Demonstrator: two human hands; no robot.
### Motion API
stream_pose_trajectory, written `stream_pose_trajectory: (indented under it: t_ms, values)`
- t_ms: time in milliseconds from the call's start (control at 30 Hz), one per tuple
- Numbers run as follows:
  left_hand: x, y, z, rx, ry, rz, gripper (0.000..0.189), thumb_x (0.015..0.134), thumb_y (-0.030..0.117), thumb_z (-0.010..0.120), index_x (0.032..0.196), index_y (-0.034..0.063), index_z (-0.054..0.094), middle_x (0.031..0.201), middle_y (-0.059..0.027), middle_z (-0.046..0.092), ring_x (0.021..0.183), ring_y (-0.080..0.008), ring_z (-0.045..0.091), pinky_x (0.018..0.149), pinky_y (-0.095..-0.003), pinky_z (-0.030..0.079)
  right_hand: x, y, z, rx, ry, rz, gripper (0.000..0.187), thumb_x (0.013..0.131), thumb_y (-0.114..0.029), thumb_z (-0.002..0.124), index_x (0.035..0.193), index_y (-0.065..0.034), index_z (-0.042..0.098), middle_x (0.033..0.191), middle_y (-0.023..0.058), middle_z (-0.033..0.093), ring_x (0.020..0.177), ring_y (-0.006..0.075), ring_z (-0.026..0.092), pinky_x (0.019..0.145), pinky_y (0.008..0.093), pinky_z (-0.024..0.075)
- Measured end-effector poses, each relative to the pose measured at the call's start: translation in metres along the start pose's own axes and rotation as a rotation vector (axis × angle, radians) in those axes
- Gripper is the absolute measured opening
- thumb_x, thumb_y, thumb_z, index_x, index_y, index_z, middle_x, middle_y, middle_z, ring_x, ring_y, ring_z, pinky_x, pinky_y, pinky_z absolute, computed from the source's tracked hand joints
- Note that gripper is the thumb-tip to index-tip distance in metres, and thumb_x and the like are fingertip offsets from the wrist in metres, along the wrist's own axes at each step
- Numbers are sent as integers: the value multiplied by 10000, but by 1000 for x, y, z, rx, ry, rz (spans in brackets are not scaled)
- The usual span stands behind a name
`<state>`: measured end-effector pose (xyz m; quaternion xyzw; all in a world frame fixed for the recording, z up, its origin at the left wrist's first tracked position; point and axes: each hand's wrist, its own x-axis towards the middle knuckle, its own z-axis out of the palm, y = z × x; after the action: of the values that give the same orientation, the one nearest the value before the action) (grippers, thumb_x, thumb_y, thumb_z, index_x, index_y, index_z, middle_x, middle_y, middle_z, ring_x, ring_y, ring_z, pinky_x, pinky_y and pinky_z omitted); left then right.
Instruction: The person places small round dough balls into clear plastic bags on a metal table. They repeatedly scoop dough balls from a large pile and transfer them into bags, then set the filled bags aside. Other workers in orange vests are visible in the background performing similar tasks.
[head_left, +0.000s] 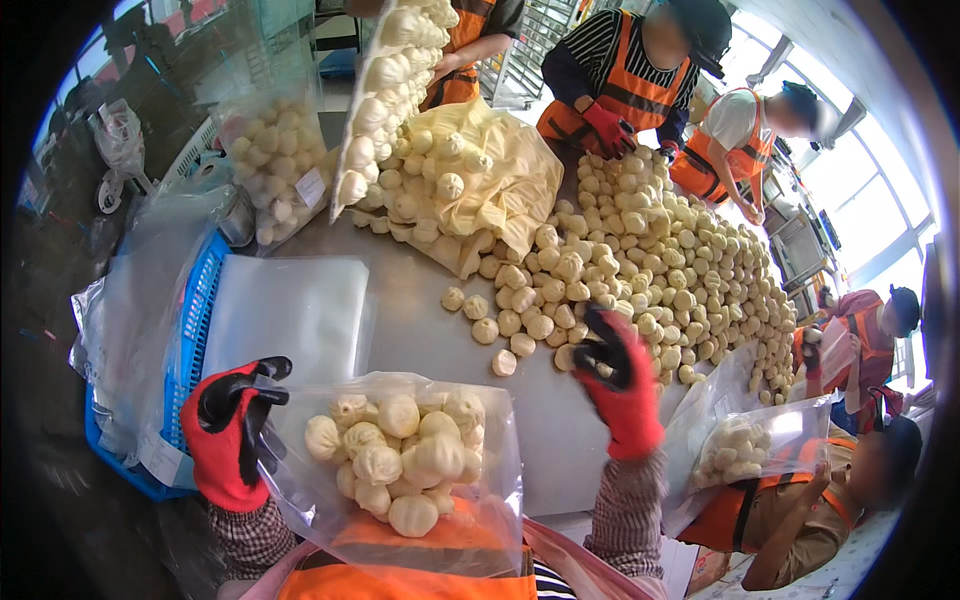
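My left hand, in a red glove with black-coated fingers, grips the edge of a clear plastic bag. Many pale round steamed buns, some with pleated tops, fill much of this bag in front of my orange apron. Over the near edge of a large heap of loose buns, my right hand reaches out in a matching glove. Its fingers are apart and slightly blurred, with no bun plainly held. A few single buns lie just left of it on the grey tabletop.
Flat clear bags lie beside a blue plastic basket at left. A filled bag stands behind. Someone tilts a bun-covered tray over a yellowish cloth. Co-workers surround the heap; one holds a bag at right.
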<state>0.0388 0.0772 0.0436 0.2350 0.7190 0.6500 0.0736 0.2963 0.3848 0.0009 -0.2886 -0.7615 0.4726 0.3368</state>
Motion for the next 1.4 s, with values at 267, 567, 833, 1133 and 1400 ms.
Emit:
stream_pose_trajectory:
  t_ms: [267, 567, 833, 1133, 1400]
  values:
    - [-3, -8, 6, 3, -32, 46, 90, 885, -28, 637, 949, -82, 670, 975, -199, 747, 821, -236, 719, 754, -323, 575, 18, 154, 90, -1002, -427, 309, 860, 682, -626, 799, 1408, -218, 586, 1598, 180, 334, 1428, 451, 337, 1168, 507, 338]
    - [-9, 5, 5, 28, -71, -13, 136, 874, -58, 699, 996, -74, 642, 1049, -219, 736, 884, -239, 721, 808, -335, 583, -42, 217, 62, -71, -169, 455, 556, 771, -449, 811, 1223, -152, 681, 1359, 126, 570, 1194, 338, 562, 1013, 470, 485]
    - [-2, 25, 34, -41, -82, -207, 191, 920, 161, 689, 994, -14, 714, 893, -98, 754, 402, -84, 517, 351, -222, 339, -17, -45, 7, 781, -250, -259, 519, 935, -412, 644, 1320, -71, 574, 1425, 147, 537, 1138, 268, 591, 894, 419, 502]
    - [7, 22, 11, -3, -63, -354, 155, 898, 102, 706, 1011, 5, 750, 751, -50, 705, 400, -89, 525, 364, -222, 345, -22, -68, 0, 407, -64, -10, 793, 844, -328, 819, 1468, -1, 453, 1477, 219, 509, 1248, 299, 592, 982, 406, 518]
    - [3, -19, -5, -64, -53, 16, 97, 892, -5, 642, 958, -75, 652, 977, -233, 742, 803, -244, 720, 740, -319, 572, 15, 172, 55, -915, -277, 189, 779, 819, -376, 790, 1500, -180, 467, 1551, 240, 393, 1394, 404, 432, 1106, 454, 428]
